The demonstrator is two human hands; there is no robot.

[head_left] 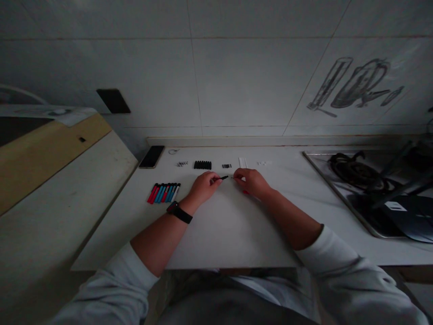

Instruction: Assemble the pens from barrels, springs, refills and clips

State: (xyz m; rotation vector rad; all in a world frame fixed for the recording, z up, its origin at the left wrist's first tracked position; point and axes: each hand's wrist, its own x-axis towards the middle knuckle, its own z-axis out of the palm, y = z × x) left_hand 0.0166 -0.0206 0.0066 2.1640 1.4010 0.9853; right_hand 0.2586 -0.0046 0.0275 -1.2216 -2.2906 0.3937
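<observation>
My left hand (203, 186) pinches a slim black pen part (223, 178) that points right. Facing it, my right hand (251, 181) is closed on a small thin dark piece, too small to name, whose tip shows at the fingertips. A small gap separates the two pieces. Partly hidden under my right hand lies a red piece (246, 192). Beyond the hands are a row of black pen pieces (202, 165), some short dark parts (226, 166), thin white sticks (242, 162) and tiny clear bits (263, 163).
Left of my hands lies a row of red, blue and white pens (164, 192). Small metallic pieces (182, 164), a ring (173, 151) and a phone (152, 156) lie farther back. A gas hob (352, 194) borders the right side; a pale board (67, 180) stands left.
</observation>
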